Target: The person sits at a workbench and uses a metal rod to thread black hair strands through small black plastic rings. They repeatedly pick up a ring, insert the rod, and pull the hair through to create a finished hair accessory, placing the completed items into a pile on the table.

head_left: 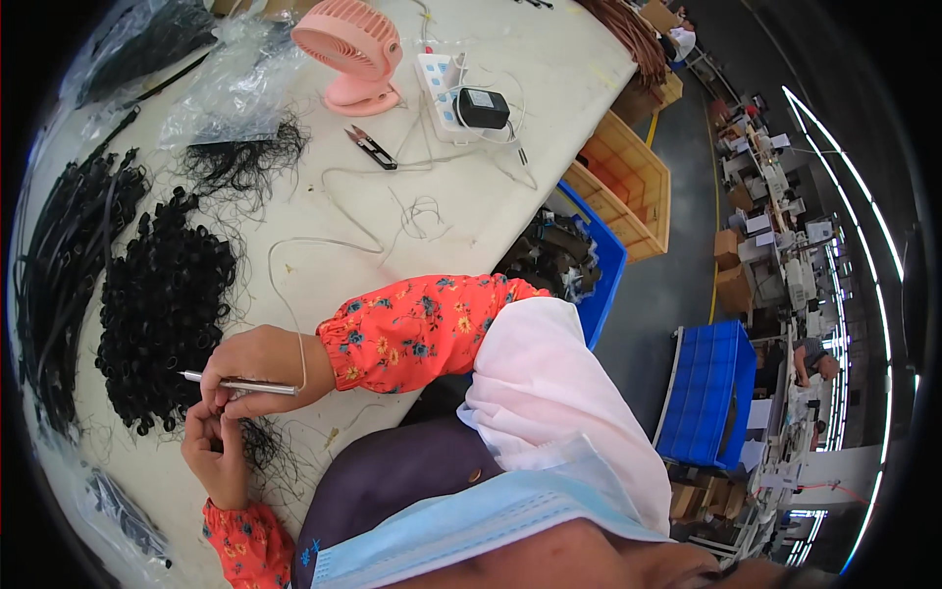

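Note:
My right hand (263,361) grips a slim silver pen-shaped tool (257,387), its tip pointing left and a thin pale cord trailing from its back end. Just below, my left hand (218,459) is closed in a pinch, fingertips close to the right hand. A bit of black shows at those fingers, too small to name. Both hands are beside a large heap of small black looped pieces (162,304). Loose black threads (260,447) lie by the left hand. Farther left stretches a bundle of long black straps (61,265).
On the white table (471,206) stand a pink fan (355,54) and a power strip (442,98) with a black adapter (482,108). Thread snips (371,147) lie near clear plastic bags (235,88). Beyond the edge are a blue bin (610,245), a wooden crate (628,187) and a blue cart (708,393).

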Demonstrator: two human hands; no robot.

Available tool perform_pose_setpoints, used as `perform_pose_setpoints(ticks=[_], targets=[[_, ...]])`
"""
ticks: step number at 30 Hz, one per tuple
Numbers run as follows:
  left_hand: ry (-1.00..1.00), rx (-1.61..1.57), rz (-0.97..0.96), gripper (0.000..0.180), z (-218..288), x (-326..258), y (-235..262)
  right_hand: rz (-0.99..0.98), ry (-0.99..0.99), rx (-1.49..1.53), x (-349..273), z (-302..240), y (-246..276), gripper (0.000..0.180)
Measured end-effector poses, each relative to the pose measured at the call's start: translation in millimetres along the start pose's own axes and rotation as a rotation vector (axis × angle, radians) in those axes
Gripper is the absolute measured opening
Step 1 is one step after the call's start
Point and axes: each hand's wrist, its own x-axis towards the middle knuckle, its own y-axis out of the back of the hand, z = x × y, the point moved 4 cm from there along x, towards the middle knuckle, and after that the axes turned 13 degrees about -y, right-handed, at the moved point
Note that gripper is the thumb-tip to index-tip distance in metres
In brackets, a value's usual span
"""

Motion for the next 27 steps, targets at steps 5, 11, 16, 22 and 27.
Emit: perform_pose_setpoints(ticks=[5,11,16,22,27], targets=[[0.003,-0.087,0.004,0.010,7.6,-5.6,-2.7,0.025,0.057,0.013,0.1,2.8,-2.8,0.026],[-0.102,-0.030,-0.024,0.010,9.9,-9.7,-1.7,-0.026,0.013,0.075,-1.8,-0.5,-1.3,0.027],[-0.099,-0.124,0.030,0.013,0.8,-10.6,-2.1,0.023,0.041,0.053,-0.4,-1.9,1.1,0.026],[0.125,-0.630,0.253,0.024,11.2,-1.6,4.3,0.152,0.043,-0.038,2.6,-4.3,11.3,0.024],[0.271,-0.875,0.361,0.027,2.7,0.8,14.9,0.152,0.102,-0.058,2.8,-5.0,10.9,0.024]])
